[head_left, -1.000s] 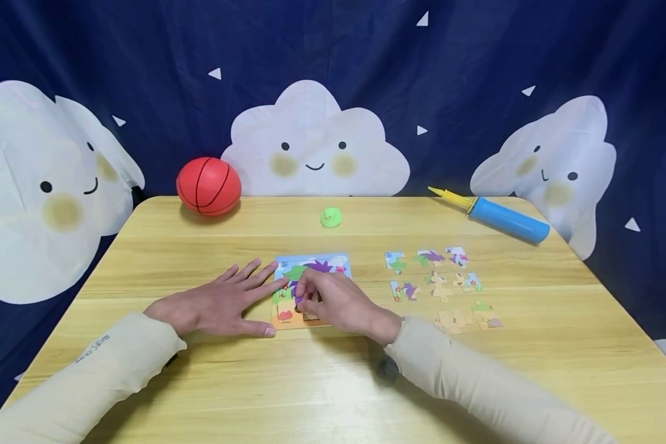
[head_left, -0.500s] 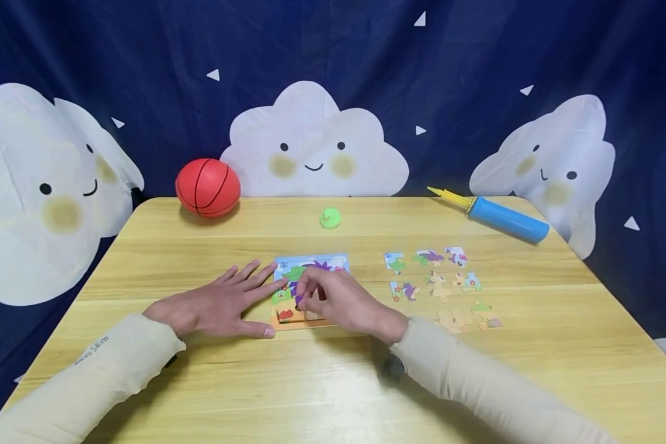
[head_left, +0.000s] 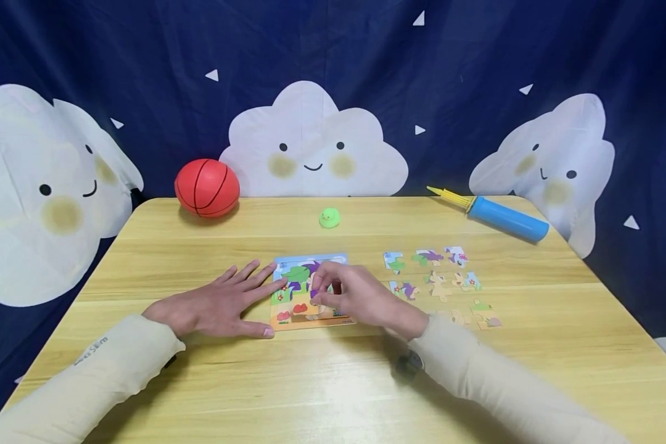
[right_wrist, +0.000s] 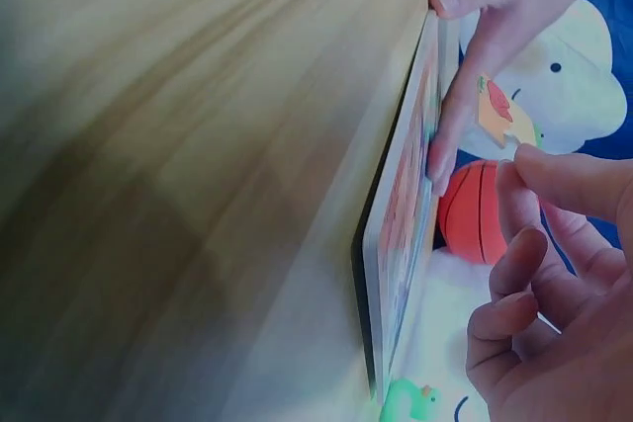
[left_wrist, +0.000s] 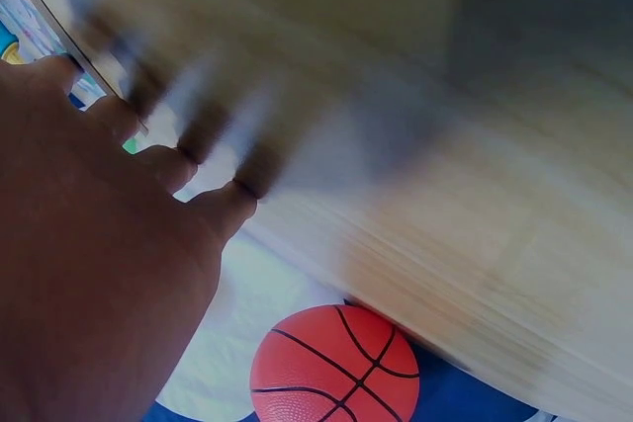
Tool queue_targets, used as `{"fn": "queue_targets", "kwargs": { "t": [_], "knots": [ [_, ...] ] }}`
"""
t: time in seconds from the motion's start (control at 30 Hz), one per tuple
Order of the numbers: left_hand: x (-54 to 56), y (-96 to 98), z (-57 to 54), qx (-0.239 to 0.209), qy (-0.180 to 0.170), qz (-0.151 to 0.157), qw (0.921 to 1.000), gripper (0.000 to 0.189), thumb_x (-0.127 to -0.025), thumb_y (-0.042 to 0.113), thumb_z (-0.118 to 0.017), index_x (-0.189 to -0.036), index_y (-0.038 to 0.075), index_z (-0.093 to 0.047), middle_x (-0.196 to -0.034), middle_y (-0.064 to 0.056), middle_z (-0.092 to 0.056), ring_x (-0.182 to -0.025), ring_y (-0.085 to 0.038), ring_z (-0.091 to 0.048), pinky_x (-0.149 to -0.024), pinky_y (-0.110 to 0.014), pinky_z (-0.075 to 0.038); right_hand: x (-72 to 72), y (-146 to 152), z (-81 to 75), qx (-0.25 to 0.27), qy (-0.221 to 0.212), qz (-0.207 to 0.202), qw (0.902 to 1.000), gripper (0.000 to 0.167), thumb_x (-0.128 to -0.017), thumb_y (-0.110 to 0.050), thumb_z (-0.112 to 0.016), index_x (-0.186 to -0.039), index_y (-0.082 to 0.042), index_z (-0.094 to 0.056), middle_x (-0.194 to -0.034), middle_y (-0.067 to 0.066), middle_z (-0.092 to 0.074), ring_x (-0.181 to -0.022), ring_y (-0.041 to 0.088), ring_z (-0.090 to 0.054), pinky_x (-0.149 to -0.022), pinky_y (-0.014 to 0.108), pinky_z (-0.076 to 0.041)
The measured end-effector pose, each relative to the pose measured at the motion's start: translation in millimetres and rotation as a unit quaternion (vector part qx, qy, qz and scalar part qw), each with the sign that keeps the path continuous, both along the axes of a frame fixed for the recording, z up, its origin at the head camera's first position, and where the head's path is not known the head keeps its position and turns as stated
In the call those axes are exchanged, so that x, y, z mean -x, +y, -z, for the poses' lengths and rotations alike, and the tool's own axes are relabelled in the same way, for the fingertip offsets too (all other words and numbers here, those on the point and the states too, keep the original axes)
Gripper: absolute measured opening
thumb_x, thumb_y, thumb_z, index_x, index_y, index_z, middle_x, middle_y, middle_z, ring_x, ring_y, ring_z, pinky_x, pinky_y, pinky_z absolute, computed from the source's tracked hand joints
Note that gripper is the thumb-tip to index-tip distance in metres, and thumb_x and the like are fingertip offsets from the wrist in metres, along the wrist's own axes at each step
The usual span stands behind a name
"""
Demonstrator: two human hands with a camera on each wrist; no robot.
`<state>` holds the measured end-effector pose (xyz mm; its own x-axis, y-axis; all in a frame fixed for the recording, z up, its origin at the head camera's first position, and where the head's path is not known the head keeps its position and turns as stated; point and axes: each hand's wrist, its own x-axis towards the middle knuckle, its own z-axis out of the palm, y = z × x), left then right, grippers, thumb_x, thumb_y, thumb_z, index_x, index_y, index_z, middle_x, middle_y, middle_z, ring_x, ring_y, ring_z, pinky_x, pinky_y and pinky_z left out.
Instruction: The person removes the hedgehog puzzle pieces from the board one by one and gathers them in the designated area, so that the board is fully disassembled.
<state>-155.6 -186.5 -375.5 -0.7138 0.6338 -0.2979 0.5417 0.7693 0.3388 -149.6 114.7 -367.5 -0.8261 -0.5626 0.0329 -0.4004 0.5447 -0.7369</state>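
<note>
A puzzle board (head_left: 285, 325) with a colourful cartoon picture lies on the table. My left hand (head_left: 216, 306) rests flat beside it, fingers spread, with fingertips on the board's left edge. Between thumb and forefinger, my right hand (head_left: 363, 295) pinches a puzzle piece (right_wrist: 502, 118). That orange piece with a red shape on it is raised over the board and tilted in the right wrist view. The right hand covers part of the board's right side in the head view.
Several loose puzzle pieces (head_left: 438, 286) lie in rough rows right of the board. Behind are a red ball (head_left: 207, 188), a green toy duck (head_left: 329, 217) and a blue and yellow hand pump (head_left: 507, 219). A dark cloud-patterned curtain (head_left: 333, 43) hangs beyond the table (head_left: 255, 382).
My right hand has lifted the puzzle piece from the board's lower left and moved slightly right with it. The left hand has stayed in place.
</note>
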Motion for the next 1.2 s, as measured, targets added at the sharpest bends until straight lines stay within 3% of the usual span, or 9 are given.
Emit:
{"fn": "queue_targets", "kwargs": {
  "t": [0.3, 0.63, 1.2],
  "knots": [
    [-0.5, -0.1, -0.1, -0.001, 0.002, 0.0, 1.0, 0.097, -0.098, 0.078, -0.06, -0.175, 0.034, -0.024, -0.186, -0.007, -0.007, -0.17, -0.046, -0.003, -0.133, -0.075, -0.006, -3.2, 18.1, -5.4, -0.005, -0.007, 0.023, 0.9997, 0.014, -0.1, -0.013, -0.082, -0.102, -0.02, -0.07, -0.092, -0.008, -0.072, -0.083, 0.015, -0.058, -0.069, 0.024, -0.049],
    [-1.1, -0.7, 0.2, -0.005, 0.003, 0.001, 1.0, 0.097, -0.097, 0.078, -0.061, -0.175, 0.033, -0.025, -0.186, -0.008, -0.007, -0.17, -0.046, -0.003, -0.133, -0.075, -0.005, -4.2, 42.2, -5.5, 0.009, 0.008, 0.021, 0.9997, 0.014, -0.099, -0.007, -0.081, -0.101, -0.017, -0.071, -0.094, -0.006, -0.072, -0.086, 0.017, -0.061, -0.073, 0.024, -0.051],
    [0.3, -1.6, 3.4, 0.009, 0.004, -0.007, 0.9999, 0.097, -0.096, 0.082, -0.059, -0.175, 0.038, -0.024, -0.186, -0.004, -0.007, -0.171, -0.042, -0.002, -0.135, -0.071, -0.004, -2.6, 89.6, -4.5, -0.018, 0.042, 0.042, 0.9981, 0.014, -0.098, -0.012, -0.083, -0.1, -0.019, -0.072, -0.096, -0.01, -0.074, -0.088, 0.012, -0.064, -0.08, 0.026, -0.055]
  ]
}}
